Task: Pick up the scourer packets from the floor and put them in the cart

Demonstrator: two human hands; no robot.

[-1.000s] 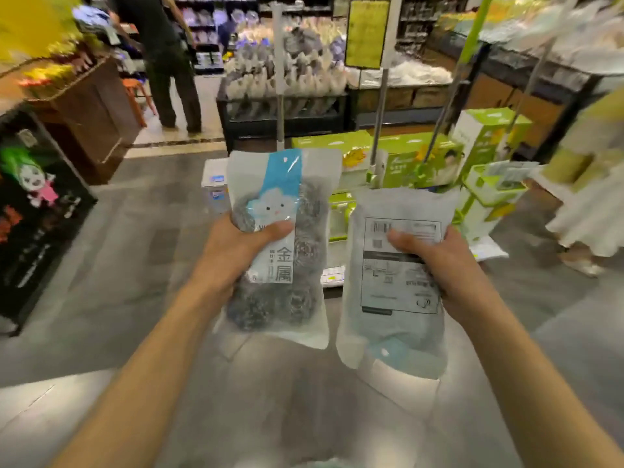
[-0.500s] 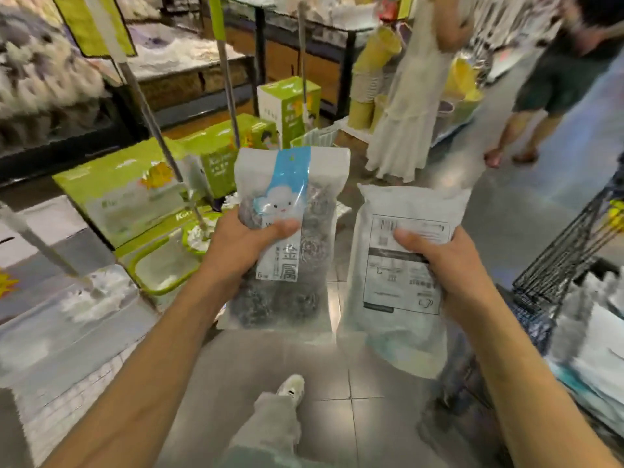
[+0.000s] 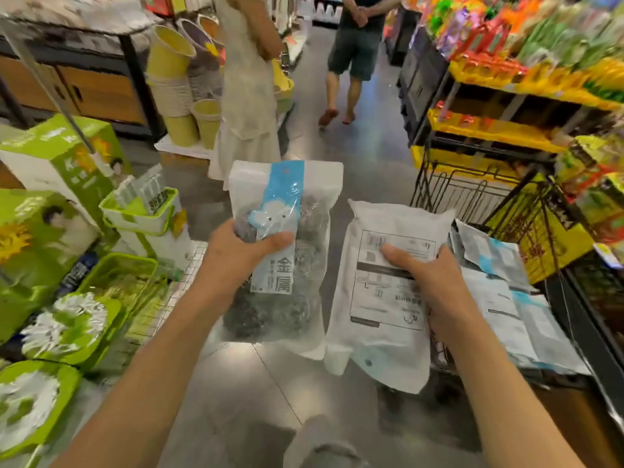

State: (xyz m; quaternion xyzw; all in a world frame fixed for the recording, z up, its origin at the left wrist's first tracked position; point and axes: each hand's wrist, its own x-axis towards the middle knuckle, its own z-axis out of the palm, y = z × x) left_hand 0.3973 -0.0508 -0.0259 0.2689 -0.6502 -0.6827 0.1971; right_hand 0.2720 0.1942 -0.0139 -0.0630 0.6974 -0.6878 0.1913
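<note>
My left hand (image 3: pixel 236 256) grips a scourer packet (image 3: pixel 287 298) with a blue stripe, its front facing me and dark metal scourers showing through. My right hand (image 3: pixel 429 282) grips a second scourer packet (image 3: pixel 374 336), its white printed back towards me. Both packets are held upright at chest height over the floor. The black wire cart (image 3: pixel 472 187) stands just right of my right hand. Several similar packets (image 3: pixel 513 309) lie inside it.
Green and white boxed goods (image 3: pixel 50 204) are stacked on the left. A person in a white dress (image 3: pixel 248 96) stands ahead beside stacked yellow buckets (image 3: pixel 182 82). Another person (image 3: pixel 351 55) walks down the aisle. Shelves of colourful goods (image 3: pixel 523 72) line the right.
The view has swung to the right, bringing the cart and the right-hand shelves into sight. Both hands keep the same hold on their packets.
</note>
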